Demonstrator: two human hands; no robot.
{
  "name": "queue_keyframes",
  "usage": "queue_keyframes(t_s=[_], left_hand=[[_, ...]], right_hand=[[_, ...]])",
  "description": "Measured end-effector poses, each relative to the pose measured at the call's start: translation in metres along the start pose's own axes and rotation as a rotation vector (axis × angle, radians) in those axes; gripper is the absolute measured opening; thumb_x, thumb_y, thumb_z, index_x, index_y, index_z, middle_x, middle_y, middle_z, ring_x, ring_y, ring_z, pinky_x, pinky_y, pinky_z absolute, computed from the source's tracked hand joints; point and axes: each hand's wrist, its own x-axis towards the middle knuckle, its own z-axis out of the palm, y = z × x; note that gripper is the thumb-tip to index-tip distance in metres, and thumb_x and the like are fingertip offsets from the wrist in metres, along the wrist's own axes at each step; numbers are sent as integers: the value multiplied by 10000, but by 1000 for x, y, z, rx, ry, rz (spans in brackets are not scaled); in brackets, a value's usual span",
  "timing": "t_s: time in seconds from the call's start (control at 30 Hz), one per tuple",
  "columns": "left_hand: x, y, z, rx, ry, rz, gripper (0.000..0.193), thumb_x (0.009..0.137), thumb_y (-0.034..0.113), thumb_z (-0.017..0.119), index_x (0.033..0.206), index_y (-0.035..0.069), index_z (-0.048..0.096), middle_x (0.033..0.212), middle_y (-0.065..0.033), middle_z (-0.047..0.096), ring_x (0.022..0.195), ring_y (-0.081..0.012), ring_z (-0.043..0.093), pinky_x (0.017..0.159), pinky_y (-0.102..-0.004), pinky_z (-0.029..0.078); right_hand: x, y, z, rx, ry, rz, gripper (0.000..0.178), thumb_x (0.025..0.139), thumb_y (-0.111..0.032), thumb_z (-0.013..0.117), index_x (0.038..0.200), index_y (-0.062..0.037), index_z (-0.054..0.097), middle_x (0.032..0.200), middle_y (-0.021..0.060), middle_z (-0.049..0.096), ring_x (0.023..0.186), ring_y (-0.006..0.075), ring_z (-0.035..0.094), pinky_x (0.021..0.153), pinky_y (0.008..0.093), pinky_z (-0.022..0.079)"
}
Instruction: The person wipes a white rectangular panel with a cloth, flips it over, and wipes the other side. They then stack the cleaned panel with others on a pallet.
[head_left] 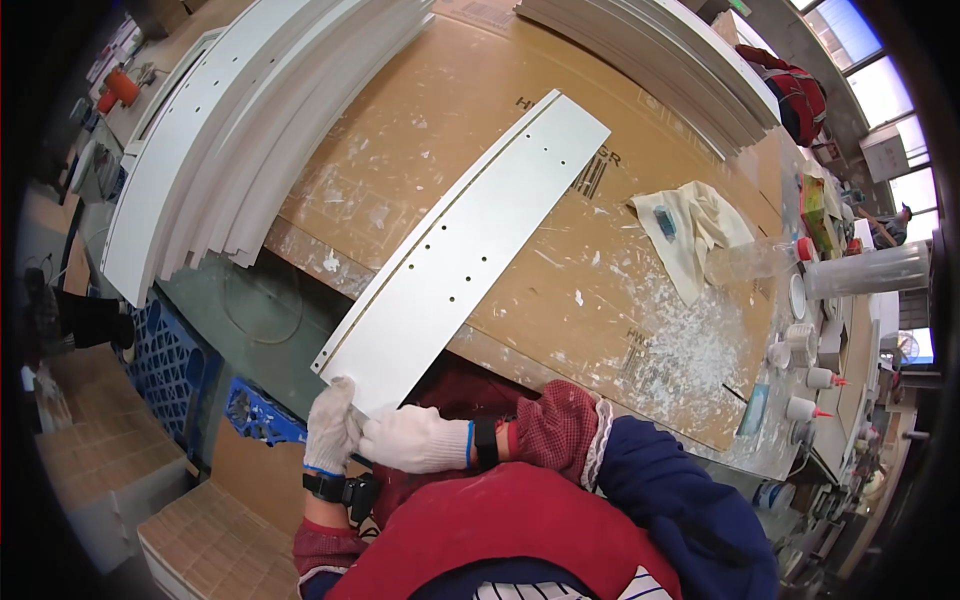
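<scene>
A long white panel [465,245] with drilled holes and a groove along its left edge lies slantwise on the cardboard, its near end jutting toward me past the table edge. My left hand [331,428], in a white knit glove, is closed at the near left corner of that end, fingertips against the panel. Beside it, my right hand [415,440], gloved too, has its fingers pinched together close to the left fingers at the panel's end. Whatever sits between the right fingertips is hidden.
White panels [215,150] stand stacked at left, more panels [660,60] at far right. On the cardboard [560,330] lie a cloth [690,235] and white flakes [690,340]. Clear bottle [750,262], glue bottles [805,408] at right; blue crate [170,350] and cartons [215,540] lower left.
</scene>
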Motion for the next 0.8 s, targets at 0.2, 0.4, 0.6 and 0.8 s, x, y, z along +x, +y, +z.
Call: queue_keyframes(t_s=[0.2, 0.4, 0.6, 0.8], left_hand=[[0, -9, -12, 42, 89, 43, 157, 907, 198, 607, 804, 108, 531, 608, 50, 462, 417, -55, 403, 355, -181, 299], [-5, -16, -56, 141, 214, 99, 141, 917, 167, 576, 813, 83, 534, 631, 40, 486, 454, -60, 437, 382, -194, 343], [-15, -7, -59, 190, 283, 28, 176, 904, 202, 602, 810, 90, 504, 649, 28, 478, 450, -71, 429, 380, -211, 340], [-14, -8, -67, 171, 218, 22, 137, 920, 182, 587, 877, 69, 522, 733, -2, 541, 543, -89, 531, 433, -213, 420]], right_hand=[[-42, 61, -25, 10, 407, 241, 176, 830, -89, 490, 988, -73, 566, 889, 136, 593, 794, 298, 648, 614, 390, 543], [-73, 107, -60, -49, 373, 378, 217, 949, -238, 452, 1056, -101, 581, 925, 128, 595, 828, 314, 648, 649, 413, 545], [-97, 194, -77, -768, 732, 617, 183, 950, -269, 476, 848, -139, 556, 713, 58, 561, 563, 215, 598, 462, 322, 474], [-195, 340, -144, -442, 830, 1007, 216, 908, -215, 477, 976, -77, 628, 916, 195, 643, 897, 373, 611, 776, 463, 494]])
